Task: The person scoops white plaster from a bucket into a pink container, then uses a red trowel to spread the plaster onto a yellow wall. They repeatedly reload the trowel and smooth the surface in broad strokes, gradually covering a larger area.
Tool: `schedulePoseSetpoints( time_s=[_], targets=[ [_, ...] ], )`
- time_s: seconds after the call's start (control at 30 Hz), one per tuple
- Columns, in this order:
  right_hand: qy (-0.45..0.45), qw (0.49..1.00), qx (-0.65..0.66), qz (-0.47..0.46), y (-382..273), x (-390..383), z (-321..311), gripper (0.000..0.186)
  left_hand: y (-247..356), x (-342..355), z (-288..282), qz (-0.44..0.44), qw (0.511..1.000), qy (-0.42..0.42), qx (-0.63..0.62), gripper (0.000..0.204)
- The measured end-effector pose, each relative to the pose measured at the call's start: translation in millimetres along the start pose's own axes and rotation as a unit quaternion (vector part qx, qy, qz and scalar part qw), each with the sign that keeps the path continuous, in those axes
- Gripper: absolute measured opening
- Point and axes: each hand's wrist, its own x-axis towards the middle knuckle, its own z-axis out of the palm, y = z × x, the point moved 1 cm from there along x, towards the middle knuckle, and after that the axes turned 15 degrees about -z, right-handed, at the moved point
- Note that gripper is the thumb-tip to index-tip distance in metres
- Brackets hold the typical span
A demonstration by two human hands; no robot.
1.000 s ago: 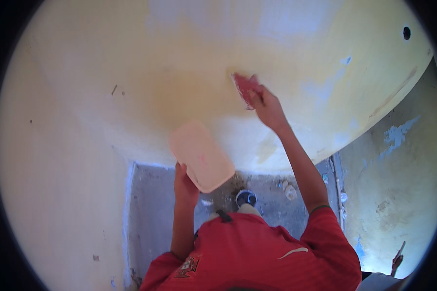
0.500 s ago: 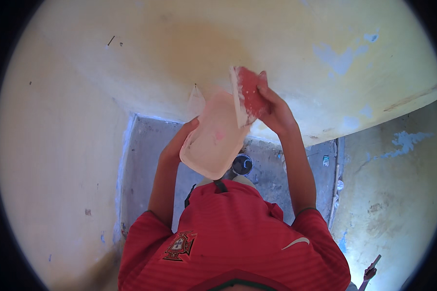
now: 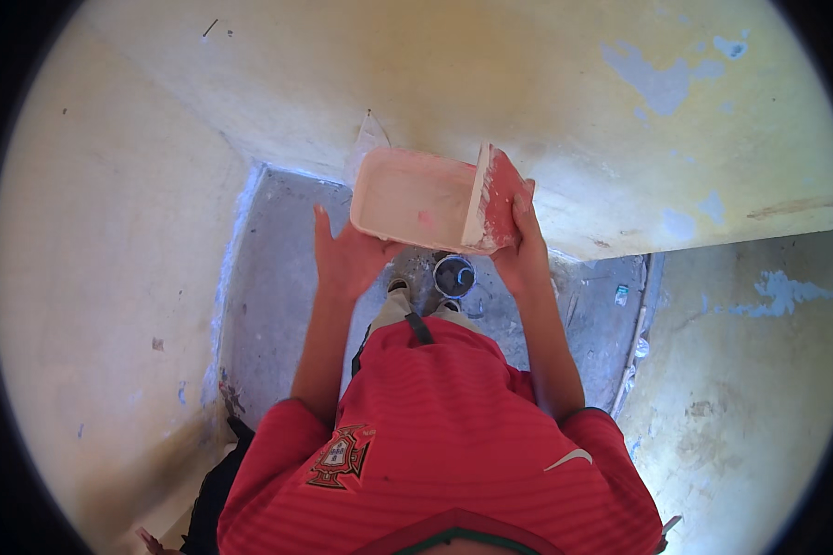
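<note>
Pale rectangular plaster board [image 3: 412, 196], a flat tray-like hawk smeared with whitish filler, is sitting in front of the person's chest, just below the yellowish wall [image 3: 491, 83] and above the grey concrete floor [image 3: 278, 277]. The left hand [image 3: 347, 254] is supporting it from underneath at its near edge, palm up, with the fingers [image 3: 322, 227] spread and the thumb reaching up against the board's lower rim. The right hand [image 3: 520, 245] is gripping a wide, red-stained putty blade [image 3: 495, 196], its fingers wrapping closed around the blade's back edge. The blade is standing on edge, tilted, with its long edge touching the right end of the board.

Below the board, between the two forearms, a small dark round tin [image 3: 453, 275] is resting on the floor, just beside the person's shoes. The person is wearing a red short-sleeved shirt [image 3: 435, 435]. Patches of blue-grey are showing through the yellow paint on the wall at upper right, and a second wall is running down the left side.
</note>
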Motion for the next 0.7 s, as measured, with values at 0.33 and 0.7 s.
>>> schedulePoseSetpoints(
  time_s=[0.33, 0.7],
  targets=[
    [-0.036, 0.876, -0.449, -0.173, 28, -55, -14, 0.061, -80, 33, 22, 0.228, 0.944, 0.113, 0.211, 0.082],
    [-0.137, 0.755, -0.600, -0.225, -53, 5, 59, 0.022, -51, 20, -6, 0.197, 0.912, 0.216, 0.289, 0.080]
  ],
)
